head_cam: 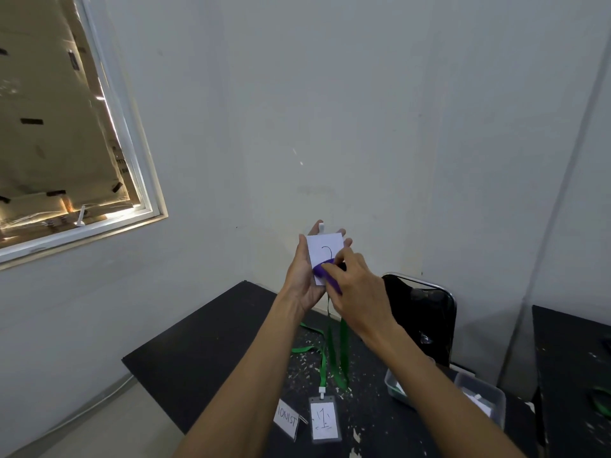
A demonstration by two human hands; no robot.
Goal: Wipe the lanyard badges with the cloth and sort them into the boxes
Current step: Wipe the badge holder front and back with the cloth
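Two bare hands up in front of a plain grey wall, above a black table [198, 345].

Far left, a white-framed window [145, 180], no part of the job.

Next, the left hand [302, 276]: grip closed round a white card badge with a hand-drawn 2 [325, 249]. Thumb along the left edge, fingers behind, tips peeking out at the top and right. Badge up in the air, long side up and down, clip end on top, number side facing the camera.

Touching the lower part of that side, a small purple cloth [322, 271]. Just right of it, the right hand [360, 285]: grip pinching the cloth and pressing it on the badge.

Under both hands, a green ribbon strap [344, 352] hanging down to the table. Lower down, a folded white paper sign [287, 421], then a clear-sleeved badge marked 1 [324, 421] lying flat.

Further right, a black chair [420, 309], then clear plastic boxes [496, 396] on the table, partly hidden by the right forearm.

Looks like wiping now, sorting not yet done. Boxes down and to the right of the held badge, nearer the right hand. Badge in the left grip though, so likely a reach across and down. Cannot tell which box for number 2.
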